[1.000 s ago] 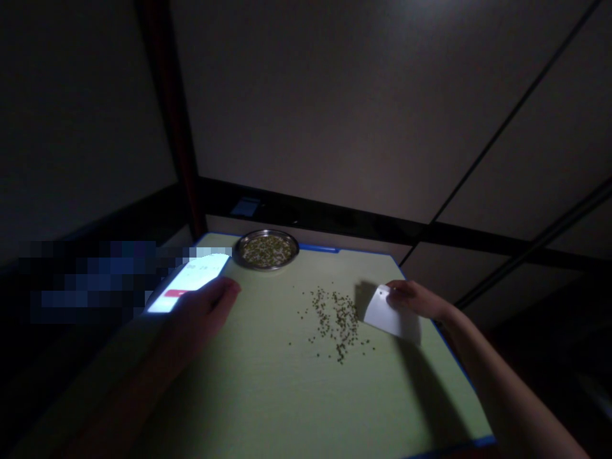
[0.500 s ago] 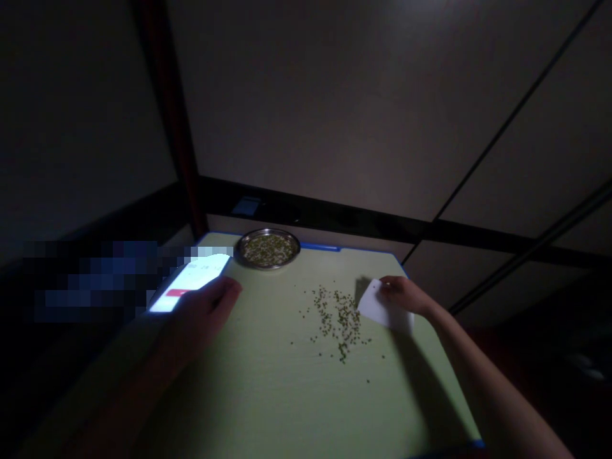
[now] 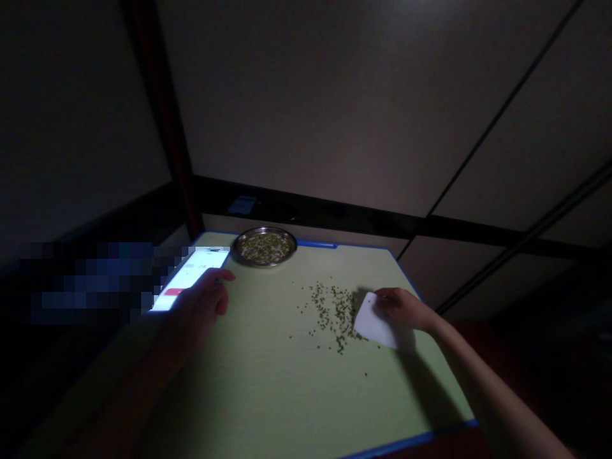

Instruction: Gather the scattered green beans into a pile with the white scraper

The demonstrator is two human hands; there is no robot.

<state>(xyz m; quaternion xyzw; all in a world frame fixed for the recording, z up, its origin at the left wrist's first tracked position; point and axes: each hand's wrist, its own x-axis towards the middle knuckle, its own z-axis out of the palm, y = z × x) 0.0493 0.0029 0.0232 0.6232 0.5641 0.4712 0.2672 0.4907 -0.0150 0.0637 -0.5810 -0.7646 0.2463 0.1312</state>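
Observation:
My right hand (image 3: 404,307) grips a white flat scraper card (image 3: 375,324), whose left edge touches the right side of a patch of small green beans (image 3: 332,312) scattered on the light green table (image 3: 268,389). My left hand (image 3: 205,303) rests on the table with fingers bent loosely, its fingertips at the lit screen of a phone (image 3: 191,275) lying flat at the left. A round metal plate (image 3: 264,246) with more green beans in it stands at the far edge.
The table has a blue rim, with its right and near edges close to my right arm. Behind it are dim wall panels and a dark red post (image 3: 167,140). A blurred-out patch covers the area at the left. The room is dark.
My right hand has brought the scraper card down and left until it touches the beans. My left fingertips have shifted up onto the phone's edge. The view has shifted slightly.

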